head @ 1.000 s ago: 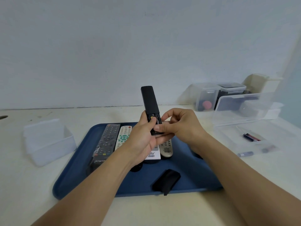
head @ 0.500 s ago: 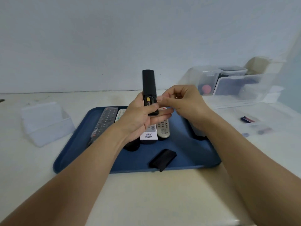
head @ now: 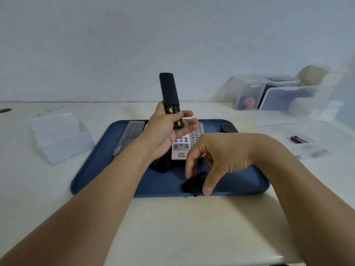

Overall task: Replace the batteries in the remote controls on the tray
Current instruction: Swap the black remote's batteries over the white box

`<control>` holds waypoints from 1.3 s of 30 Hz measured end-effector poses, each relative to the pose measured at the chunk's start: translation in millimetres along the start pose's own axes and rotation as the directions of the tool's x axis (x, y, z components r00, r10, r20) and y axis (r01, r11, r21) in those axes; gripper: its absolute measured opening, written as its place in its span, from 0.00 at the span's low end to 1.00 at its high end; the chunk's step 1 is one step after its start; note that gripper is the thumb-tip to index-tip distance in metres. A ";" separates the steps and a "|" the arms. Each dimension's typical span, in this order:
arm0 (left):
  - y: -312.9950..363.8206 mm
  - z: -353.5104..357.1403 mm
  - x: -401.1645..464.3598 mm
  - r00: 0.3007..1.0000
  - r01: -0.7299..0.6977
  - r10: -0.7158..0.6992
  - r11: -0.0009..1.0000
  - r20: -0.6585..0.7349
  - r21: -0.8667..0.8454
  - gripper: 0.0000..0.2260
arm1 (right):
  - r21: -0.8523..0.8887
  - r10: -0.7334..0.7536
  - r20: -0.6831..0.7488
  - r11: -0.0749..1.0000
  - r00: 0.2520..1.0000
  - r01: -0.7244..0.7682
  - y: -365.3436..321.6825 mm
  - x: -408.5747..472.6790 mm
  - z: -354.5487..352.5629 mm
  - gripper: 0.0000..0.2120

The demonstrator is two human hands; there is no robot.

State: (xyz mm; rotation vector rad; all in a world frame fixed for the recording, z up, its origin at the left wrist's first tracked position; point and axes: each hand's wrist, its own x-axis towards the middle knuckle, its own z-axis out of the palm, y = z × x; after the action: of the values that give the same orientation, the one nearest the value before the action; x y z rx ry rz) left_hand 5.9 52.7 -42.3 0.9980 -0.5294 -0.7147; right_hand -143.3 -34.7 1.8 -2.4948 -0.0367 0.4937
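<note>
My left hand holds a black remote upright above the blue tray, back side toward me. Its battery bay is uncovered and gold-tipped batteries show inside. My right hand hovers low over the tray's front, fingers apart and pointing down around a black battery cover that lies there. I cannot tell whether the fingertips touch it. Other remotes lie on the tray: a dark one at the left, a white one and a beige one partly behind my hands.
A clear plastic box sits left of the tray. To the right, loose batteries lie in a clear lid, with several clear containers behind. A small black object rests at the tray's far right corner.
My right hand left the remote's battery bay and dropped to the battery cover at the tray's front. The left hand still holds the remote upright, fingers now looser.
</note>
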 end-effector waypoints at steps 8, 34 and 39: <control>-4.0 1.0 5.6 0.985 0.139 -0.155 0.976 -0.083 -0.165 0.19 | 0.321 -0.102 -0.353 0.921 0.930 0.223 24.6 -0.8 -12.2 0.14; -13.7 17.7 -5.9 0.998 0.067 -0.064 0.980 0.024 -0.189 0.16 | 0.381 0.226 -0.851 0.887 0.474 0.260 31.7 41.9 3.5 0.09; -9.3 17.1 -8.7 0.996 0.055 -0.038 0.969 0.074 -0.243 0.16 | 0.305 0.168 -0.881 0.916 0.442 0.261 29.7 43.3 5.1 0.09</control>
State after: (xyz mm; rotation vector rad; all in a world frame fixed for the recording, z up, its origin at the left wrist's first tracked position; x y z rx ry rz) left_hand -14.4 46.3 -43.5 0.7590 -0.4662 -0.8376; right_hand -107.2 -50.5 -33.4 -2.0070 0.3847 -0.8601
